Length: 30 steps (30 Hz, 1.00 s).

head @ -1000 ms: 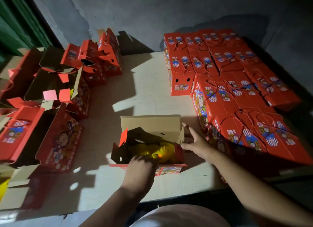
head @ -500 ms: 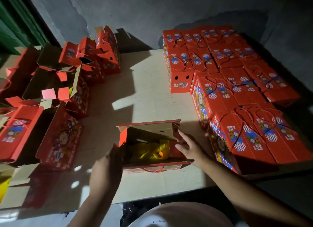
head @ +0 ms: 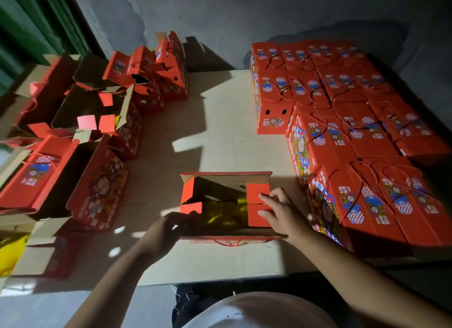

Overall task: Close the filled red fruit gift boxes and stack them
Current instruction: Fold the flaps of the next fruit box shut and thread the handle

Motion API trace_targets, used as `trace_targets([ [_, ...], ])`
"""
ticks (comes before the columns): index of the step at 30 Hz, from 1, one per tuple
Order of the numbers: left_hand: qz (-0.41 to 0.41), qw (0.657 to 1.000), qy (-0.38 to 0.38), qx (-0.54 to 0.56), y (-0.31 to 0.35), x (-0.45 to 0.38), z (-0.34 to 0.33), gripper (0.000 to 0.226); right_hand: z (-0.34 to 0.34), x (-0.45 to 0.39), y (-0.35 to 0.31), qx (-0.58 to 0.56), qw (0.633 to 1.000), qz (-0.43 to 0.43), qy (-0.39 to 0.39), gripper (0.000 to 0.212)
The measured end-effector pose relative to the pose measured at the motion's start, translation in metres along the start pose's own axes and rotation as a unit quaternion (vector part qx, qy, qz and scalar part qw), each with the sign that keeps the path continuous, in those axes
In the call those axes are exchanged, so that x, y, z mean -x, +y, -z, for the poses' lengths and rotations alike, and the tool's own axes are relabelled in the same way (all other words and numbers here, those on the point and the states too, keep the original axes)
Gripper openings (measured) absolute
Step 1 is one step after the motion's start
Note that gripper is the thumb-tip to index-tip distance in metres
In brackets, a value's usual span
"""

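Note:
An open red gift box [head: 226, 238] sits on the cardboard sheet in front of me, with yellow fruit [head: 226, 214] showing inside. My right hand [head: 281, 214] presses the two red right-end flaps [head: 258, 204] down over the opening with straight fingers. My left hand [head: 168, 228] lies at the box's left end, in shadow, its fingertips on the lower left flap [head: 191, 207]. The far lid panel [head: 226, 174] still stands up. A block of several closed red boxes [head: 342, 122] fills the right side.
Several open, unfolded red boxes [head: 97, 141] crowd the left side, some with flaps sticking up. A yellow object [head: 12, 254] lies at the left edge. The cardboard sheet [head: 215, 122] ends just below the box. A grey wall stands behind.
The right hand has folded the right-end flaps inward over the fruit. The left hand has moved from beside the box onto its left flap.

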<state>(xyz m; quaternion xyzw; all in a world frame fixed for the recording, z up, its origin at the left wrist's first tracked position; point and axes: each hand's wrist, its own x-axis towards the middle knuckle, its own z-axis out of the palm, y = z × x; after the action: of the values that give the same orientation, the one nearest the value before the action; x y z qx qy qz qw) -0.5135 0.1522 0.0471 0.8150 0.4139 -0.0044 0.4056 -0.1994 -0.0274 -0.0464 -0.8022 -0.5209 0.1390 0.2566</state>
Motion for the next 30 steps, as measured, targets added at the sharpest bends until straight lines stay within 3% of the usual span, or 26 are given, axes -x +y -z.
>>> trace_targets([
  [3,0.046,0.989,-0.042,0.133,-0.004,-0.012,0.006,0.028,0.000,-0.006,0.001,0.015,1.000,0.009,-0.011,0.045],
  [6,0.126,0.955,0.012,0.267,-0.018,-0.036,0.006,0.042,0.004,-0.004,0.010,-0.043,0.998,0.013,-0.054,0.047],
  [9,0.119,0.963,0.006,0.243,-0.022,-0.051,0.008,0.076,0.012,0.006,0.015,-0.141,0.981,-0.011,-0.132,0.075],
  [12,0.124,0.973,-0.058,0.185,-0.016,-0.059,0.018,0.063,0.014,0.005,0.007,-0.270,0.954,-0.043,-0.119,0.079],
  [15,0.069,0.989,-0.091,0.098,-0.016,-0.065,0.023,0.033,0.010,0.004,0.005,-0.253,0.960,-0.045,-0.108,0.073],
  [16,0.040,0.995,-0.075,0.056,-0.017,-0.066,0.023,0.018,0.010,0.004,0.007,-0.250,0.961,-0.049,-0.109,0.071],
  [19,-0.027,0.999,0.013,-0.024,-0.026,-0.066,0.016,0.050,0.008,0.005,0.006,-0.278,0.953,-0.068,-0.101,0.069],
  [23,-0.004,0.990,0.129,-0.056,-0.033,-0.064,0.008,0.060,0.003,0.005,0.009,-0.248,0.965,-0.066,-0.058,0.063],
  [27,0.035,0.984,0.172,-0.040,-0.017,-0.080,0.002,0.063,0.003,0.007,0.012,-0.143,0.988,-0.055,-0.025,0.081],
  [30,0.046,0.986,0.151,-0.061,-0.010,-0.093,0.004,0.066,0.004,0.005,0.013,-0.105,0.993,-0.053,-0.022,0.095],
])
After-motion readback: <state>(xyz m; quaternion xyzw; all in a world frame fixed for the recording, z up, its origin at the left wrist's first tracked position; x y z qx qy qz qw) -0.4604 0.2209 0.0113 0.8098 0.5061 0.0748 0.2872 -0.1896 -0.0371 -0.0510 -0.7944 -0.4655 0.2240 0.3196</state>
